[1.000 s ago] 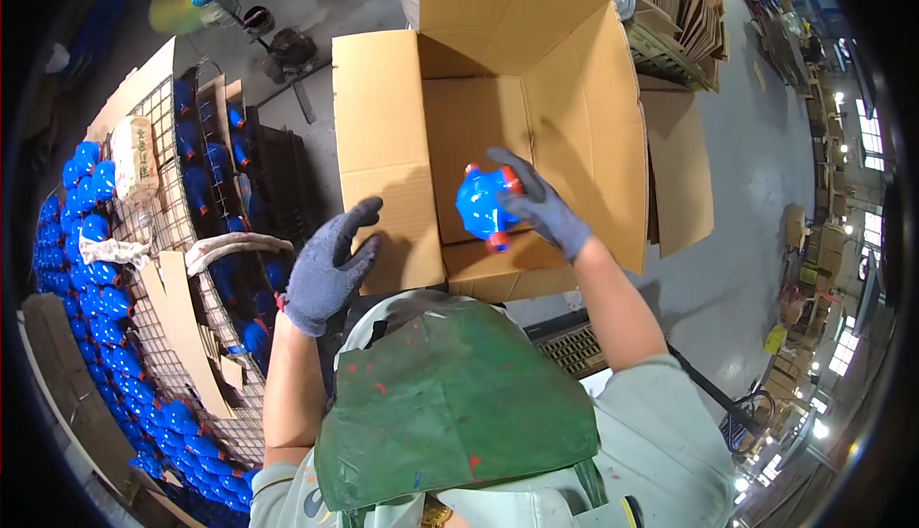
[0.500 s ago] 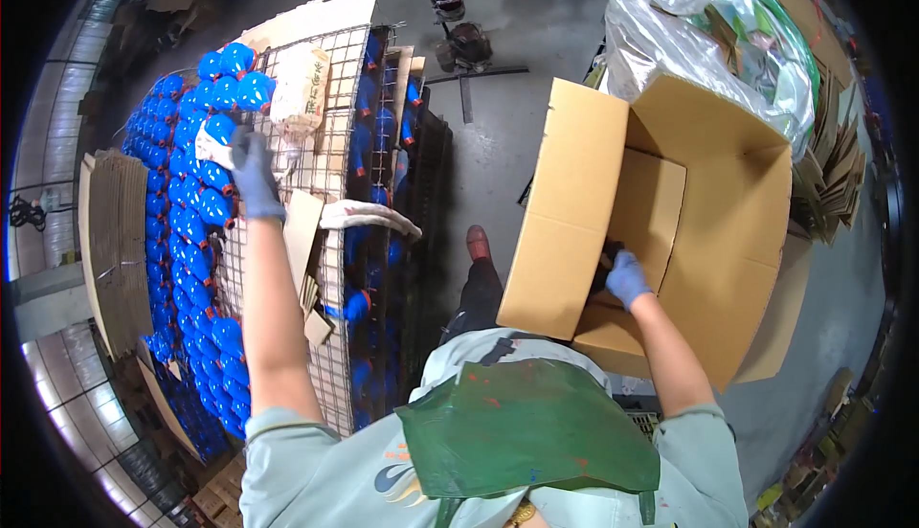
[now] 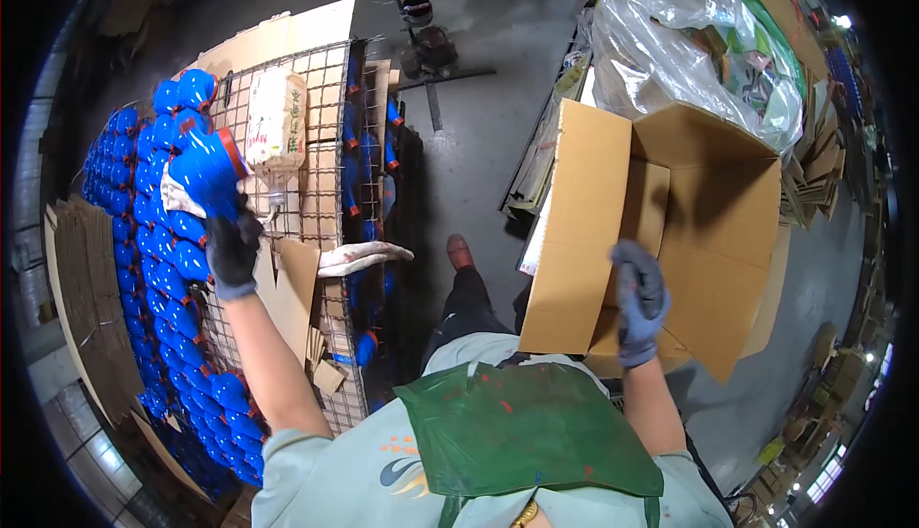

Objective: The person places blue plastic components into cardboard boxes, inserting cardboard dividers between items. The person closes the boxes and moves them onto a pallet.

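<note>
My left hand point(image 3: 233, 252), in a blue-grey glove with a dark palm, grips a glossy blue rounded fitting point(image 3: 206, 172) with a red-orange rim. It is lifted and tilted over the wire-mesh rack, beside rows of similar blue fittings point(image 3: 172, 284). A whitish cloth point(image 3: 178, 195) shows partly behind it. Over the near side of an open cardboard box point(image 3: 723, 269), my right hand point(image 3: 639, 303) is raised, its gloved fingers apart and slightly bent, holding nothing. The bottom of the box is partly hidden by its flap and my hand.
On the mesh top point(image 3: 321, 135) lie a wrapped package point(image 3: 276, 121), cardboard pieces point(image 3: 290, 279) and a white cloth roll point(image 3: 362, 258). Stacked flat cardboard point(image 3: 91, 308) stands at the left. Beyond the box is a clear plastic bag point(image 3: 661, 40). A stand point(image 3: 431, 54) is on the floor ahead.
My left hand has lifted a blue fitting from beside the white cloth. My right hand has come up out of the box toward me. The whole view has shifted slightly.
</note>
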`<move>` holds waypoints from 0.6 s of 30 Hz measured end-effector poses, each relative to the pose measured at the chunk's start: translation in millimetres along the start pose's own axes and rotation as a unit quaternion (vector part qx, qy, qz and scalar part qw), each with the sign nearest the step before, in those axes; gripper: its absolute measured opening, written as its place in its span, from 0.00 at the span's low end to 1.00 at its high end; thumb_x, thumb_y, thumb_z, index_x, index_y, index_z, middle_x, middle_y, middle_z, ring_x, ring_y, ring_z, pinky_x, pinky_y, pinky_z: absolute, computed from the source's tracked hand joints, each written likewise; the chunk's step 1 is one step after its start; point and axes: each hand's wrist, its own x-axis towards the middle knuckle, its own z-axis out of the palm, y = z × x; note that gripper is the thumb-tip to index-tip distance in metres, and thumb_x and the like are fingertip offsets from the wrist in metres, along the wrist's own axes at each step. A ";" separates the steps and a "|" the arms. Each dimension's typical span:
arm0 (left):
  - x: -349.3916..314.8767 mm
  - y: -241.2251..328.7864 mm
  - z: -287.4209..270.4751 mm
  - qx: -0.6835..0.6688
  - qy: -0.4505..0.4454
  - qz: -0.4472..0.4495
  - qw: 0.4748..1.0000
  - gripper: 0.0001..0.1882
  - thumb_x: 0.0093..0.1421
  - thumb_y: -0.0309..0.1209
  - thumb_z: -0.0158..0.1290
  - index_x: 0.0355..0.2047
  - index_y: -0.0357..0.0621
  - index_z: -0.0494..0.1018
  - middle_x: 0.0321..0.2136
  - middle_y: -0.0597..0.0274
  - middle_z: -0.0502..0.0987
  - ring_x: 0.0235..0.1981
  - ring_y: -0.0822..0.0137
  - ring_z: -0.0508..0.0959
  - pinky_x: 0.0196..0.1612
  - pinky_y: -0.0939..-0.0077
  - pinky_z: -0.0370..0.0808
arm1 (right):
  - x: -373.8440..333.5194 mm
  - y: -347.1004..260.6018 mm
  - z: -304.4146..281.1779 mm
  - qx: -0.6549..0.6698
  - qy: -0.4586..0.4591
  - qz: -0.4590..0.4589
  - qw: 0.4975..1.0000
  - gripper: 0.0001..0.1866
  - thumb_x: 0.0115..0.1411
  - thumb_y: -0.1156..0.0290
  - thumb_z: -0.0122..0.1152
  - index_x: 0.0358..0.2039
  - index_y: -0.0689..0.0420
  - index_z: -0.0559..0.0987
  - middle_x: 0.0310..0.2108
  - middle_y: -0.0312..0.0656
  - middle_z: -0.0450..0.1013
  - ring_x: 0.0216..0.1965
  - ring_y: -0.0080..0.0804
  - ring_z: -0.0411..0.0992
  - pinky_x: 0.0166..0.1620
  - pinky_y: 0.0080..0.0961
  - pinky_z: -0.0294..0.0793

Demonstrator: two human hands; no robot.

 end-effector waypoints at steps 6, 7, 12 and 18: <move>-59.1 -115.0 99.8 0.349 -0.067 -0.140 0.924 0.38 0.47 0.30 0.69 0.58 0.36 0.67 0.49 0.54 0.77 0.48 0.57 0.78 0.50 0.66 0.76 | 22.4 -44.0 62.3 0.578 -0.334 0.261 0.697 0.47 0.62 0.58 0.63 0.73 0.52 0.45 0.63 0.45 0.60 0.57 0.36 0.69 0.59 0.32 0.69; -66.1 -128.7 152.2 0.276 -0.133 -0.172 0.936 0.44 0.44 0.30 0.71 0.61 0.36 0.64 0.51 0.54 0.76 0.51 0.58 0.77 0.52 0.68 0.75 | 30.9 -58.0 51.5 0.503 -0.344 0.341 0.716 0.46 0.64 0.53 0.59 0.73 0.49 0.43 0.62 0.45 0.61 0.58 0.36 0.67 0.58 0.33 0.68; -66.2 -205.5 327.2 0.383 -0.331 -0.256 0.824 0.36 0.55 0.30 0.63 0.64 0.40 0.65 0.46 0.58 0.77 0.41 0.70 0.76 0.47 0.72 0.74 | 24.2 -11.3 -64.8 0.426 -0.244 0.270 0.828 0.39 0.62 0.44 0.55 0.67 0.53 0.61 0.59 0.45 0.67 0.58 0.38 0.68 0.62 0.40 0.68; -81.1 -220.9 296.3 0.376 -0.139 -0.159 0.902 0.24 0.67 0.25 0.51 0.63 0.35 0.65 0.46 0.62 0.78 0.45 0.74 0.76 0.48 0.82 0.72 | 9.3 94.5 -161.7 -0.246 -0.237 0.215 0.915 0.37 0.53 0.54 0.65 0.61 0.55 0.68 0.56 0.52 0.67 0.58 0.48 0.67 0.62 0.41 0.67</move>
